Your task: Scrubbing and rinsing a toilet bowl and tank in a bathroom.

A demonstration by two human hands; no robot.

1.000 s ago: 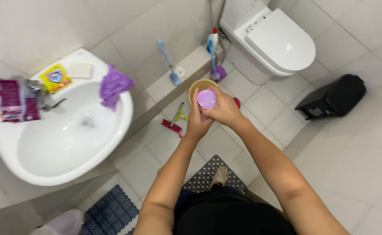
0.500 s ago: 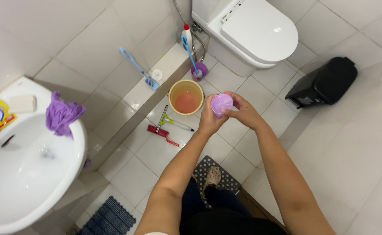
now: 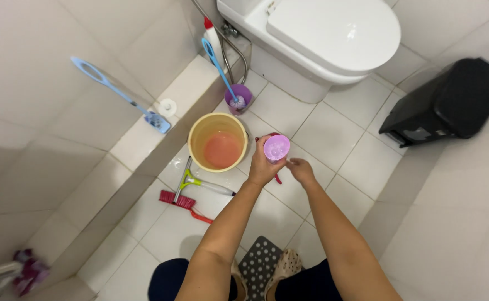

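Left hand (image 3: 262, 165): grips a purple cup (image 3: 276, 147), held over the floor (image 3: 361, 161) beside the bucket (image 3: 217, 141).
Right hand (image 3: 300, 170): loose, empty, just below the cup.
Bucket: holds pinkish water.

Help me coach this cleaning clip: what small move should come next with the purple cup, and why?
Probably tip it toward the yellow bucket. The left hand holds the purple cup upright just beside the bucket's rim, above the tiled floor, while the right hand hovers near it without gripping. The bucket already holds pinkish liquid. What the cup holds cannot be told.
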